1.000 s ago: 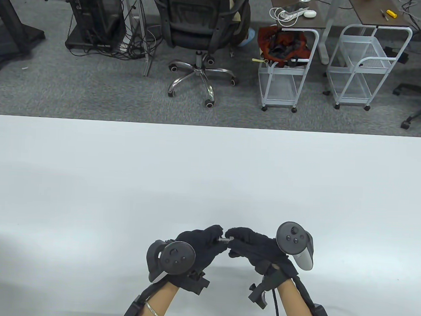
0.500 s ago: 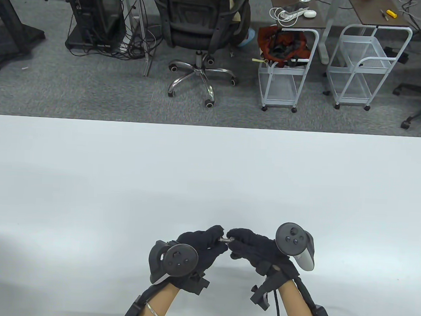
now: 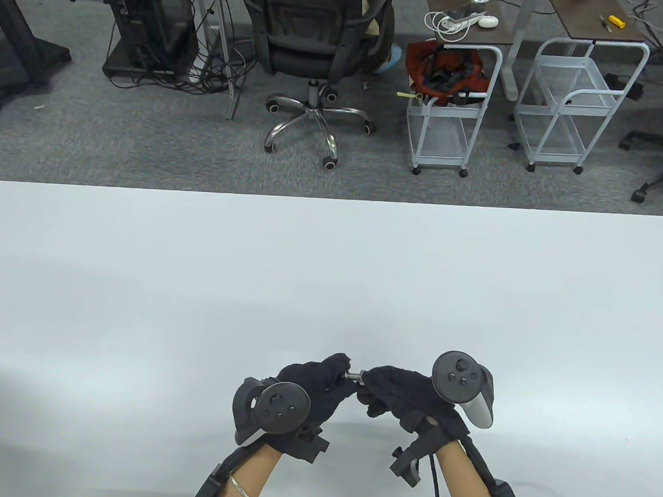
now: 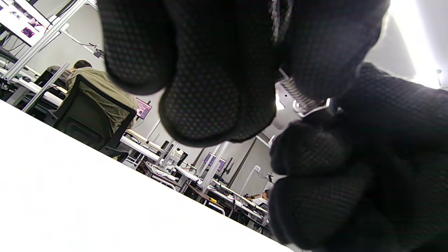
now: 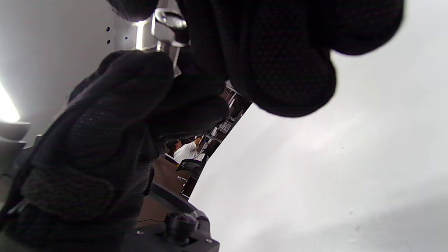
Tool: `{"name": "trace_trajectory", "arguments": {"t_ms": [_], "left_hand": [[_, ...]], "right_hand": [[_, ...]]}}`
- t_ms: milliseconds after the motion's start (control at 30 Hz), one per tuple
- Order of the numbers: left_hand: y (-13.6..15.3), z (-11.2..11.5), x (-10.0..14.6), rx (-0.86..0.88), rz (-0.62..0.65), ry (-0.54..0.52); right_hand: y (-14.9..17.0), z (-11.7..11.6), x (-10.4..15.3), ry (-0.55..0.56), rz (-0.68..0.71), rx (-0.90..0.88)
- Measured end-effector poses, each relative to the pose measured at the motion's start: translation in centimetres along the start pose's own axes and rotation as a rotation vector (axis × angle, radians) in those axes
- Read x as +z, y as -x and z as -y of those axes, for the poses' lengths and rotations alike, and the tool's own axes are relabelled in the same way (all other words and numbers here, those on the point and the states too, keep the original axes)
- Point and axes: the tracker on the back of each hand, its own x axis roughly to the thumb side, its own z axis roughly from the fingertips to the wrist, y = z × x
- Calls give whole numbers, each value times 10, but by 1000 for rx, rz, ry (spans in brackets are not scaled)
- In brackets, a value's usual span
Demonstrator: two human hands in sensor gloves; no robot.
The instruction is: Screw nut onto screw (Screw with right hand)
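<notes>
Screw (image 3: 353, 376) is held level above the desk (image 3: 330, 270), its head end pinched in the left hand (image 3: 309, 387); the right hand (image 3: 396, 391) pinches the nut (image 4: 316, 108) at its threaded tip. Both look small, rigid, slick steel, so fingertip grips on the nut's flats probably suit best.

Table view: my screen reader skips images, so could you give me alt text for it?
Two black-gloved hands meet near the front edge of a white table: the left hand holds a small metal screw level, and the right hand pinches its other end, where the nut is hidden. Beyond the table stand an office chair and two white wire carts.
</notes>
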Motion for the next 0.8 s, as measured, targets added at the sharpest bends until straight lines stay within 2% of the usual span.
{"name": "trace_trajectory", "arguments": {"t_ms": [133,267,400,533,733,800], "left_hand": [[0,0,0,11,-3,1],[1,0,0,-5,1,-9],[1,0,0,8,-2,-2],[0,-1,0,9,2,-6],[0,0,0,10,1,-4],[0,-1,0,5,5,-4]], "right_hand": [[-1,-2,-3,-65,41,-55],[2,1,-2,3,25,-9],[0,-2,-3,-27,56,-55],[0,0,-3,10,49,-3],[-2,-1,-3,-11,73,-27],[-1,0,-2,15,51,-13]]}}
